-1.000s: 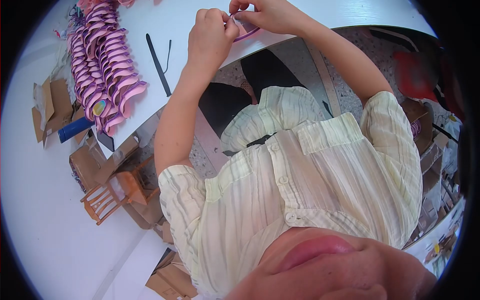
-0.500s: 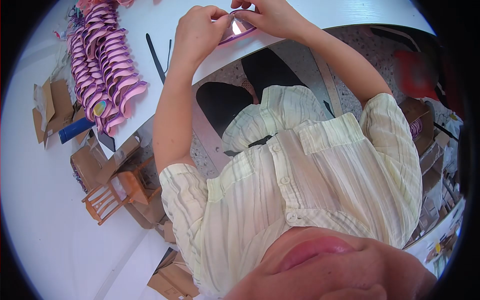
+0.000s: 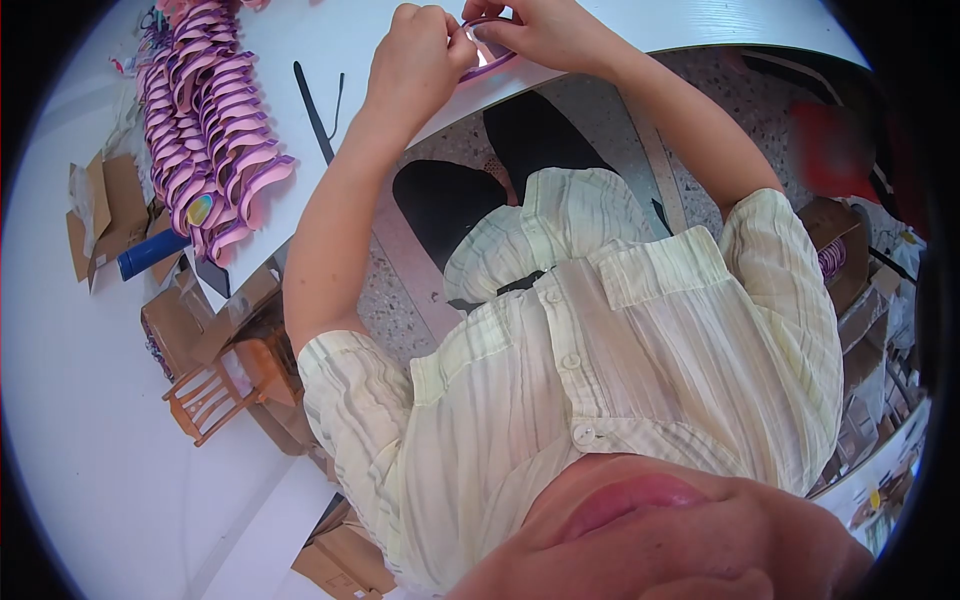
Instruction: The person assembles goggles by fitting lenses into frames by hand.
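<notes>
Near the table edge, at the top of the head view, a curved pink band [image 3: 488, 62] with a purple edge is held between both hands. My left hand [image 3: 418, 55] is closed, its thumb and fingers pinching the band's left end. My right hand [image 3: 545, 32] is closed on the other side, thumb pressed on the band. The fingertips of both hands are partly hidden or cut off by the frame. To the left, rows of wavy pink and purple bands [image 3: 215, 130] lie stacked on the white table [image 3: 290, 170].
A thin black strip [image 3: 313, 110] lies on the table beside my left forearm. On the left are a blue cylinder [image 3: 150, 257], cardboard boxes [image 3: 122, 215] and a small wooden chair [image 3: 210, 405]. A red object [image 3: 835, 150] is at the right.
My left hand has shifted slightly right, closer to my right hand, and my left elbow has moved outward. The band has moved slightly right and up with the hands.
</notes>
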Demonstrator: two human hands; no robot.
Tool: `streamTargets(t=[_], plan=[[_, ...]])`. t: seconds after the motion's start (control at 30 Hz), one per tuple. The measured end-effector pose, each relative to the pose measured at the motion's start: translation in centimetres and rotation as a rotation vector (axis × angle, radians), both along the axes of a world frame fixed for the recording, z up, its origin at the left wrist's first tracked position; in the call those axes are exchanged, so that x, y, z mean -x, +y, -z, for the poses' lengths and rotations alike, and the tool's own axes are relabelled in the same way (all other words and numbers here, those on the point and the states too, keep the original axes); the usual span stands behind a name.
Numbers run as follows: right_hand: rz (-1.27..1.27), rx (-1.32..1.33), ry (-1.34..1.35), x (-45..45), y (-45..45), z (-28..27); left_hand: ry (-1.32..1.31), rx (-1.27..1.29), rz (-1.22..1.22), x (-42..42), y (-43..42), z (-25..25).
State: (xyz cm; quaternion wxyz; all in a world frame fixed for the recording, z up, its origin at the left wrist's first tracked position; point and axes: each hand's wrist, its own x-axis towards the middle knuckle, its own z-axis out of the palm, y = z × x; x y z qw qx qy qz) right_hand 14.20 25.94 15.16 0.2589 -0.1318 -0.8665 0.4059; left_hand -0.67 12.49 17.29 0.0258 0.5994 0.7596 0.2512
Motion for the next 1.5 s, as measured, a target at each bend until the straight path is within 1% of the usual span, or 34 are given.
streamTargets(t=[0.1, 0.27, 0.37, 0.47, 0.67, 0.9, 1.0, 1.1, 1.2, 1.27, 1.3, 1.4, 1.47, 1.5], plan=[[-0.040, 0.021, -0.058, 0.2, 0.4, -0.4, 0.075, -0.084, 0.062, 0.1, -0.5, 1.3], [-0.086, 0.038, -0.134, 0.6, 1.1, -0.5, 0.122, -0.111, 0.082, 0.0, -0.8, 2.1], [-0.040, -0.049, -0.099, 0.9, 0.7, 0.0, 0.161, -0.160, 0.112, 0.1, -0.7, 2.5], [-0.011, -0.129, -0.002, 0.5, 0.1, 0.7, 0.177, -0.198, 0.131, -0.2, -0.9, 2.7], [0.017, -0.124, -0.009, 0.2, -0.4, 0.8, 0.205, -0.245, 0.135, -0.7, -1.0, 2.7], [0.035, -0.214, 0.063, -0.2, -0.6, 1.8, 0.195, -0.289, 0.119, -1.1, -0.8, 3.0], [0.065, -0.221, 0.088, 0.1, -0.9, 2.0, 0.162, -0.280, 0.107, -0.7, -1.0, 3.6], [0.061, -0.197, 0.073, 0.2, -1.3, 1.5, 0.132, -0.387, 0.032, -0.6, -2.9, 3.4], [0.063, -0.172, 0.056, -0.2, -1.2, 1.2, 0.148, -0.272, -0.063, -0.5, -5.6, 2.6], [0.038, -0.166, 0.051, -0.2, -0.4, 0.9, -0.008, -0.155, -0.067, 0.4, -6.0, 3.9], [0.015, -0.183, 0.004, -0.2, -0.1, 0.6, -0.086, -0.099, -0.064, 0.5, -6.0, 4.1], [-0.041, -0.226, -0.123, -0.3, 0.6, -0.4, -0.099, -0.182, -0.049, -0.1, -6.2, 4.3], [-0.081, -0.248, -0.183, -0.4, 1.0, -1.1, -0.171, -0.172, -0.060, -0.6, -6.1, 4.0], [-0.138, -0.138, -0.248, -0.7, 1.1, -2.2, -0.206, -0.169, -0.065, -0.8, -6.1, 3.9]])
